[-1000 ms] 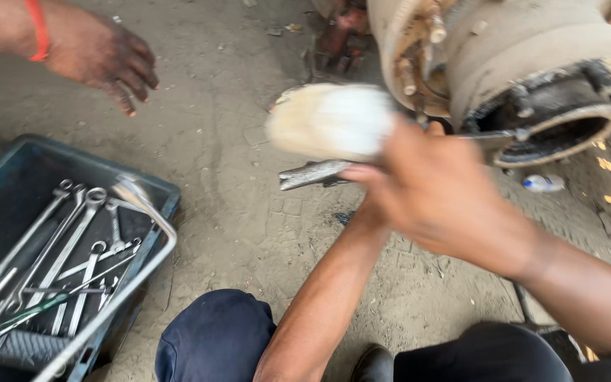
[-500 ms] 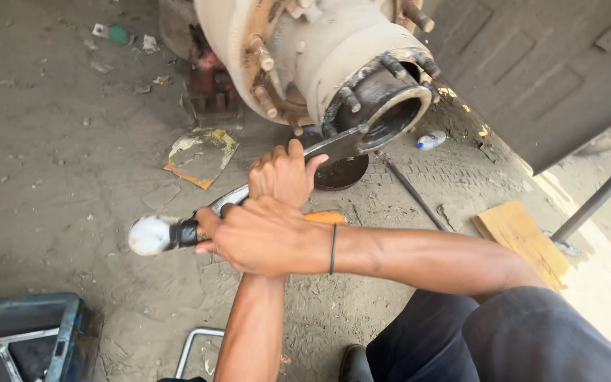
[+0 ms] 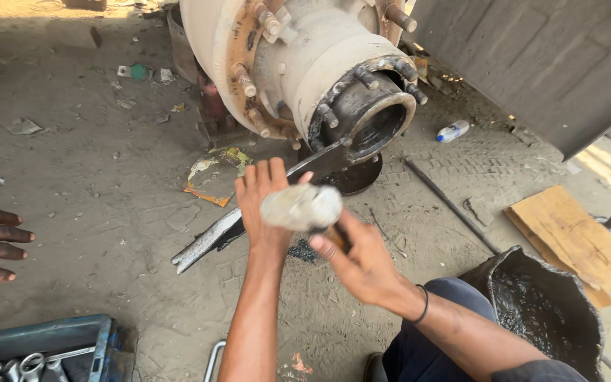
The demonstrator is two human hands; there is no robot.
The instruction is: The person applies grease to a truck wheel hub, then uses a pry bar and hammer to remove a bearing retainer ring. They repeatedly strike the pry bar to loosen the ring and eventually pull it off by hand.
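Hammer (image 3: 302, 207) is gripped in the right hand (image 3: 362, 262), raised above the flat bar (image 3: 249, 219), which the left hand (image 3: 263, 201) steadies against the wheel hub (image 3: 362, 113). Driving is judged underway; a square blow is needed next.

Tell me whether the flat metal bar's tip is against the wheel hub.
Yes, the flat metal bar held by the left hand reaches the wheel hub opening's lower rim.
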